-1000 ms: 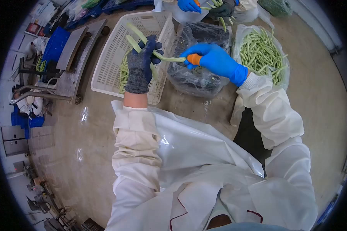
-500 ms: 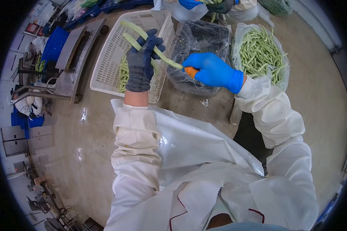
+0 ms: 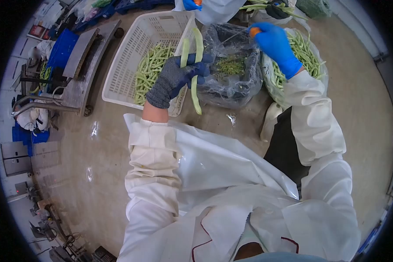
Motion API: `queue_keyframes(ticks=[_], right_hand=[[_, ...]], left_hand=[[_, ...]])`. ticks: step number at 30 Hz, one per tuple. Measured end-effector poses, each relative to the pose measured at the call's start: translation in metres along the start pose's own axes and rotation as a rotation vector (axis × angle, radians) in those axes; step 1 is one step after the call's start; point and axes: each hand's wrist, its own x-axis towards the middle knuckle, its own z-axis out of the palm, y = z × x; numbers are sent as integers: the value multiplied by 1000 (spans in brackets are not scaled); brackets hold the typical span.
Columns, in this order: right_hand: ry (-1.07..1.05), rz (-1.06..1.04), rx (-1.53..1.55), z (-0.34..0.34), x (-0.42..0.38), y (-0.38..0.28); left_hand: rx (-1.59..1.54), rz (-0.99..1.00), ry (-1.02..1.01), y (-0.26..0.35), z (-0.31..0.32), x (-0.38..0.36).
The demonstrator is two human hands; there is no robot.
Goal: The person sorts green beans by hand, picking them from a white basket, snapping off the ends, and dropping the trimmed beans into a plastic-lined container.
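Observation:
My left hand (image 3: 177, 78), in a grey and dark blue glove, is closed around two long flat green beans (image 3: 199, 52), held upright between the white crate and the plastic-lined bin. My right hand (image 3: 277, 48), in a blue glove, grips an orange-handled knife (image 3: 255, 31); its thin blade appears to point left over the bin. Inside the dark bin (image 3: 249, 89), lined with clear plastic, lie small green trimmings (image 3: 230, 66). The white crate (image 3: 122, 65) holds many cut bean pieces (image 3: 150, 72). Partly behind my right forearm is a clear bag of whole beans (image 3: 308, 54).
Across from me, another person's gloved hands (image 3: 277, 9) hold beans, with a second orange handle at the top edge. A metal cart (image 3: 89, 65) with a blue crate (image 3: 62, 50) stands at left. A white apron (image 3: 218, 153) hangs over my lap.
My right hand with the knife has moved up and right, away from the beans. My left hand has shifted right and lowered, turning the beans upright. The other person's hands have moved apart.

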Motion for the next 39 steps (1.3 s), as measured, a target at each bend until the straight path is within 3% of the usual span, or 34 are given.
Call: queue_keyframes(ticks=[4,7,10,13,14,17,24,31,34,36,39], right_hand=[[166,203,115,-33,20,28],[124,289,229,-49,20,26],[-52,88,8,-17,7,40],[-31,31,-164,5,-8,30],[-110,-29,-173,2,-5,23],[-120,-54,-2,7,-8,-5],[-476,3,488,11,-15,-38],[-446,-177,260,4,-23,-53],[-499,-187,291,0,-23,-54],[-552,-144,391,-4,-22,-54],[-672,100,972,-9,-24,-60]], left_hand=[[125,-54,36,-6,-4,0],[37,-71,120,-19,-10,4],[58,-112,165,-13,-7,4],[166,-22,211,-12,0,5],[195,-6,218,-11,3,5],[283,51,249,-8,7,7],[424,64,272,-22,2,16],[661,26,267,-21,1,17],[943,269,299,-34,-5,20],[682,305,226,-32,-3,17],[385,242,151,-17,10,7]])
